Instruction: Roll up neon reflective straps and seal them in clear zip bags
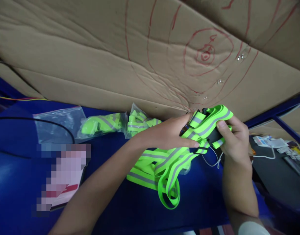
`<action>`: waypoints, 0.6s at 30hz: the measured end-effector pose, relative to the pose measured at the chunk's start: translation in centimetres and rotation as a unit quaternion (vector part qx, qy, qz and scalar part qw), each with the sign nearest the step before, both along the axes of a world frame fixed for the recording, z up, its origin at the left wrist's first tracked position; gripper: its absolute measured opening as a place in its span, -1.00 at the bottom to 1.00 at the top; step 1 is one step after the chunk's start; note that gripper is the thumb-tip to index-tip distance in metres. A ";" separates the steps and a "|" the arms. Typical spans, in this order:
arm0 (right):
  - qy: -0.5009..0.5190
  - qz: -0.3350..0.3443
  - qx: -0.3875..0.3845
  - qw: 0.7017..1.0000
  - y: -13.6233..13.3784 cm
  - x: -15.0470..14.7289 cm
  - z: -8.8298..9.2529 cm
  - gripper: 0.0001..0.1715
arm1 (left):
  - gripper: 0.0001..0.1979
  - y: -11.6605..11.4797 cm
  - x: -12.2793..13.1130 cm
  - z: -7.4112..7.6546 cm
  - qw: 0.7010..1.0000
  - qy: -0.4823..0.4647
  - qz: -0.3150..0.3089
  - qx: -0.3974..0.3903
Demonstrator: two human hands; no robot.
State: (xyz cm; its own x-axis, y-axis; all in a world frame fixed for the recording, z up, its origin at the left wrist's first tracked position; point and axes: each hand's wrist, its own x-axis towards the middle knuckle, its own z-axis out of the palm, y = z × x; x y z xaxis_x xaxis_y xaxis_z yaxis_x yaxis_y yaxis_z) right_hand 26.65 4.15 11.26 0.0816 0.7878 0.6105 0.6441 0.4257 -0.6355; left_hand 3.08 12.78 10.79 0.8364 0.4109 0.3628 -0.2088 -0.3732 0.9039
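A neon-green reflective strap (pixel 208 122) with a grey stripe and black buckles is bunched up between my two hands. My left hand (pixel 175 130) is closed round its left side, near a black slider; some of its fingers are hidden behind the strap. On the right, my right hand (pixel 232 137) pinches the folded loops and a black piece, thumb in front. Long tails of the strap hang down and curl in a loop over the blue table. More green strap (pixel 145 178) lies beneath, partly covered by my left forearm.
Two clear bags of green straps (pixel 103 124) (pixel 137 122) lie along a cardboard wall (pixel 103 65) with red rings drawn on it. Left of them are a flat clear bag (pixel 59 122), a black cable (pixel 42 120) and a blurred-out device (pixel 69 173). White cables and small items sit on a dark surface (pixel 270 166) at right.
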 end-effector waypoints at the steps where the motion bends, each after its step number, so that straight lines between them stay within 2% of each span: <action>1: 0.016 0.010 0.002 1.000 -0.1 -0.2 0.3 -0.75 | -0.35 0.0 -0.1 0.2 1.000 0.012 -0.001 0.007; 6: 0.011 0.035 0.008 0.999 -1.2 -0.6 1.7 -0.71 | -0.48 -0.2 -0.6 1.2 0.994 0.077 -0.007 0.080; 9: 0.000 0.048 0.009 0.999 -2.0 -0.3 2.4 -0.67 | -0.54 -0.4 -0.6 1.7 0.990 0.101 -0.021 0.098; 13: -0.018 0.082 0.009 0.996 -3.0 0.4 3.1 -0.68 | -0.56 -0.8 -0.8 2.8 0.985 0.113 -0.034 0.129; 18: -0.029 0.102 0.014 0.994 -3.7 0.6 4.1 -0.70 | -0.57 -1.5 -1.0 4.3 0.980 0.122 -0.022 0.155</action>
State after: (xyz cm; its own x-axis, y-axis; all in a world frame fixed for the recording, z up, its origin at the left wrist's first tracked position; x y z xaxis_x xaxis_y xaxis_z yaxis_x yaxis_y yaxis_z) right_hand 27.26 0.49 15.32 -0.1138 0.7667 0.6319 0.5781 0.5684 -0.5855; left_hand 2.12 11.30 15.10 0.9284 0.2737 0.2514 -0.0224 -0.6339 0.7731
